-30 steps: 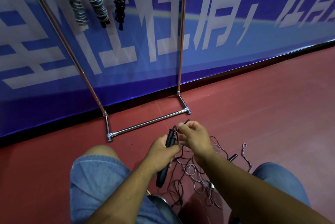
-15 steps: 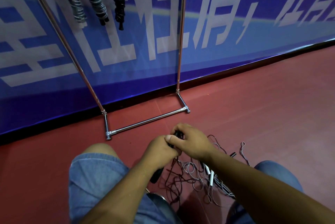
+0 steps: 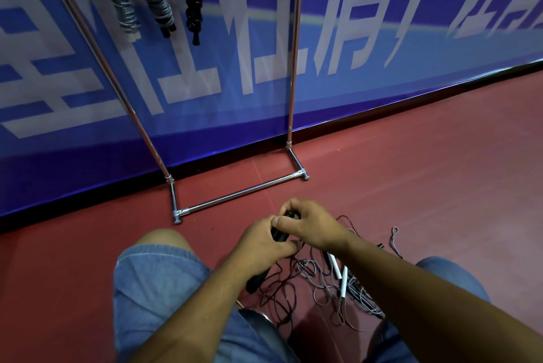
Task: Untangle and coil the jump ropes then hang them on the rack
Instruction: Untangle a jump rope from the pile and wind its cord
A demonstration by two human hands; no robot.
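From my end, the left hand (image 3: 261,248) grips the black handles (image 3: 279,234) low while the right hand (image 3: 311,224) curls its fingers over their top.

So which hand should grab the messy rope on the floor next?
Probably the right hand. It only pinches the top of the black handles, which the left hand grips, and the tangled rope lies under the right arm.

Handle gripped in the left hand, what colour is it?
The handle is black, shown best in the head view.
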